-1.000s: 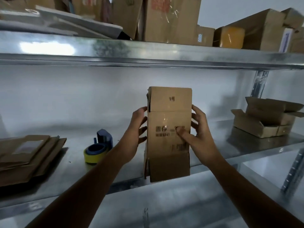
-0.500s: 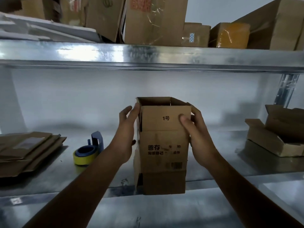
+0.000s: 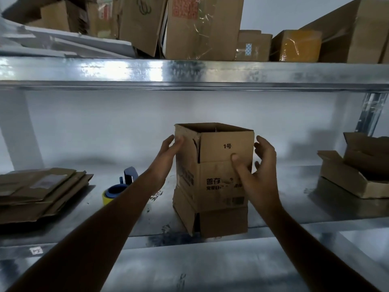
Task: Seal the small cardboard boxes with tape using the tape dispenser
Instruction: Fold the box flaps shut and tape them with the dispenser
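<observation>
A small brown cardboard box [image 3: 219, 186] stands upright on the metal shelf [image 3: 284, 211], squared out, with its top flaps raised and its top open. My left hand [image 3: 166, 157] presses flat fingers against the box's left wall near the top. My right hand [image 3: 256, 175] holds the right front corner, thumb on the front face and fingers curved round the right wall. The tape dispenser [image 3: 117, 188], blue with a yellow roll, sits on the shelf left of the box, partly hidden behind my left forearm.
A stack of flattened cardboard boxes [image 3: 42, 192] lies at the shelf's left end. An open box [image 3: 357, 175] sits at the right. The upper shelf beam [image 3: 189, 72] carries several larger cartons close overhead. A steel upright [image 3: 370, 112] stands at the right.
The box was flat against my hands; it is now spread into a square tube, turned slightly and lower on the shelf. My hands slid up to its upper part.
</observation>
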`<state>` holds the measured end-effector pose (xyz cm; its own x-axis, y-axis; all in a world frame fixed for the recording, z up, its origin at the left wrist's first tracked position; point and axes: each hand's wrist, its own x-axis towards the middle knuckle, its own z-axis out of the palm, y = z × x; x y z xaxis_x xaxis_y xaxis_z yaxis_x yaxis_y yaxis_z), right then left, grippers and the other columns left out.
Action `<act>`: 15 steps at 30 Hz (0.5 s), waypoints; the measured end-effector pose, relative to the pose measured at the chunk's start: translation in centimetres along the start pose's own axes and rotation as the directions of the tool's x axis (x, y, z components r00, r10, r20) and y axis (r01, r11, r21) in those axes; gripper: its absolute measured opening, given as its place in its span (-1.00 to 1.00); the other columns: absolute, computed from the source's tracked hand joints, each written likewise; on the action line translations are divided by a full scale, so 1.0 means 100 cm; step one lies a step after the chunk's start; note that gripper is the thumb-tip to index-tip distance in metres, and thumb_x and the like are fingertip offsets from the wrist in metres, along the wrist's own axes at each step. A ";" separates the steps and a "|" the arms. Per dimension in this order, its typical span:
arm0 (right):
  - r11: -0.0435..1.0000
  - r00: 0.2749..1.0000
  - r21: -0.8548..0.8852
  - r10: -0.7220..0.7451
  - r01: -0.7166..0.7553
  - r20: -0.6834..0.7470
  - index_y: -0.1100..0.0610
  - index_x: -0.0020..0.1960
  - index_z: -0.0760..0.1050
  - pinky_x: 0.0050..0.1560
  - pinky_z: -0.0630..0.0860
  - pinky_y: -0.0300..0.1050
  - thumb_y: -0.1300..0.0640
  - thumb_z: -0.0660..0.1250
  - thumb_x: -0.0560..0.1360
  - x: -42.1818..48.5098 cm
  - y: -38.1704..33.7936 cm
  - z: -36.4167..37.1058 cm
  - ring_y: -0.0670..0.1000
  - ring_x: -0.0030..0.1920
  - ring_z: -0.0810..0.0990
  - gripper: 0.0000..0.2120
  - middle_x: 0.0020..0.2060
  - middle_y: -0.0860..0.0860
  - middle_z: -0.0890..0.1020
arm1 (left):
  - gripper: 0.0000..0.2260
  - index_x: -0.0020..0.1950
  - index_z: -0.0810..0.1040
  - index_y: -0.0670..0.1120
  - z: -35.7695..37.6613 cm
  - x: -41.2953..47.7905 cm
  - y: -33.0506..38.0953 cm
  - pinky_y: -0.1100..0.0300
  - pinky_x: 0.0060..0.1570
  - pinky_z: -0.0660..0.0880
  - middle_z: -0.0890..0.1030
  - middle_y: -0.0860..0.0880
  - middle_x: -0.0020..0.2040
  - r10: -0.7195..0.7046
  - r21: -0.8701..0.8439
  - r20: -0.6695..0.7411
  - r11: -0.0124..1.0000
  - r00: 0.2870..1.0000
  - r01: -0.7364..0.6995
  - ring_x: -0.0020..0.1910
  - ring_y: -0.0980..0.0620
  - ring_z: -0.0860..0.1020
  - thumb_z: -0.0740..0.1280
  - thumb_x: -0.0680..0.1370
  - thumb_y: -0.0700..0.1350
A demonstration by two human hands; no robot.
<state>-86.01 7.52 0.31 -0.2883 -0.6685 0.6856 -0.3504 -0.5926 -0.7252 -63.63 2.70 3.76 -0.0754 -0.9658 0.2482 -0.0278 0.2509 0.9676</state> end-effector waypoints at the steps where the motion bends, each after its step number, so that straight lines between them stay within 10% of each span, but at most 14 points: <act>1: 0.999 0.998 -0.049 -0.025 0.022 -0.059 0.03 0.55 0.20 0.11 0.38 -0.55 -0.06 0.47 0.51 -0.009 -0.004 0.004 -0.15 0.40 0.32 -0.27 0.45 -0.10 0.29 | -0.17 0.60 0.18 0.17 0.002 0.001 0.001 0.03 0.40 0.21 0.25 0.06 0.60 0.004 -0.007 0.005 1.000 1.000 -0.004 0.57 -0.04 0.23 0.24 0.38 0.42; 9: 0.957 1.000 -0.291 -0.015 0.012 -0.007 0.01 0.62 0.06 0.49 0.28 0.11 -0.43 0.18 0.46 -0.031 -0.025 0.031 0.04 0.54 0.10 -0.11 0.56 -0.10 0.11 | -0.35 0.45 0.29 0.16 0.008 -0.012 -0.003 0.31 -0.02 0.40 0.49 0.20 0.16 0.071 -0.045 0.026 0.997 0.997 -0.070 0.15 0.18 0.48 0.33 0.41 0.30; 12: 0.997 0.996 -0.078 0.000 0.006 0.084 -0.01 0.43 0.33 0.20 0.58 0.08 -0.25 0.18 0.59 -0.019 -0.023 0.026 -0.05 0.23 0.57 -0.50 0.24 -0.05 0.55 | -0.39 0.36 0.32 0.10 0.004 -0.021 -0.005 0.17 0.03 0.52 0.53 0.05 0.23 0.091 -0.080 0.000 0.993 0.996 -0.090 0.18 0.10 0.53 0.39 0.39 0.27; 15: 0.994 0.980 0.037 0.099 -0.107 0.171 -0.14 0.29 0.46 0.13 0.57 -0.02 -0.13 0.12 0.64 -0.010 -0.024 0.018 -0.11 0.11 0.63 -0.72 0.12 -0.11 0.62 | -0.56 0.24 0.39 0.07 -0.003 -0.023 -0.002 0.12 0.04 0.51 0.51 0.09 0.19 0.058 -0.122 -0.042 0.991 0.997 -0.063 0.17 0.13 0.51 0.30 0.49 0.29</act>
<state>-83.29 8.76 1.27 -0.1654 -0.7906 0.5896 -0.2849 -0.5340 -0.7960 -63.16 4.83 3.05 -0.0350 -0.9514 0.3058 0.0989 0.3012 0.9484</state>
